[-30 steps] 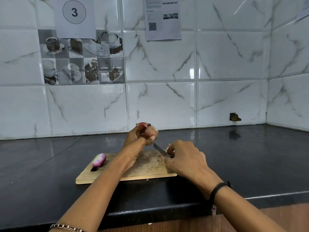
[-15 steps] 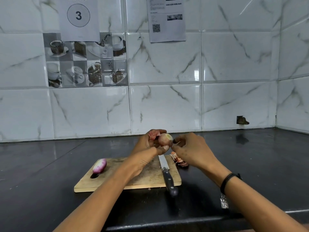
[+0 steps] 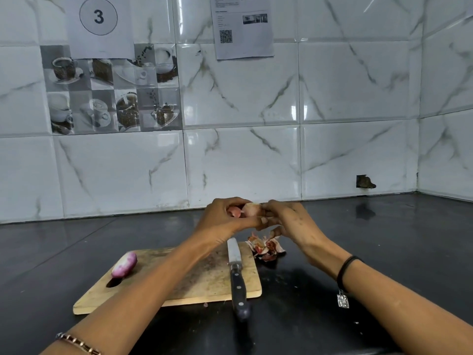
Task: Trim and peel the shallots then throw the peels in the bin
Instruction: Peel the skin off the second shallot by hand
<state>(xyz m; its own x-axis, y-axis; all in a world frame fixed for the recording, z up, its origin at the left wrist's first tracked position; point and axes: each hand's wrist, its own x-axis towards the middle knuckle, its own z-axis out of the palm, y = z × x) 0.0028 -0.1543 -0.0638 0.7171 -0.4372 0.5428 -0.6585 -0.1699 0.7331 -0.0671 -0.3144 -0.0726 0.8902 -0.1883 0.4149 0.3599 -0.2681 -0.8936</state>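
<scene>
Left hand (image 3: 225, 219) curled round shallot (image 3: 252, 210), raised beyond cutting board (image 3: 204, 278) at its 12 o'clock edge. Right hand (image 3: 291, 221) pinches shallot's 3 o'clock side, seemingly stripping skin. Knife (image 3: 236, 275) laid down on board's 3 o'clock side, freeing both hands. Peeled shallot (image 3: 124, 264) set aside at 9 o'clock. Peels (image 3: 266, 245) heaped on counter (image 3: 384, 252) at board's 1 o'clock corner, probably gathered for bin.

Chain bracelet (image 3: 76, 343) — black charm band (image 3: 346, 269)
</scene>
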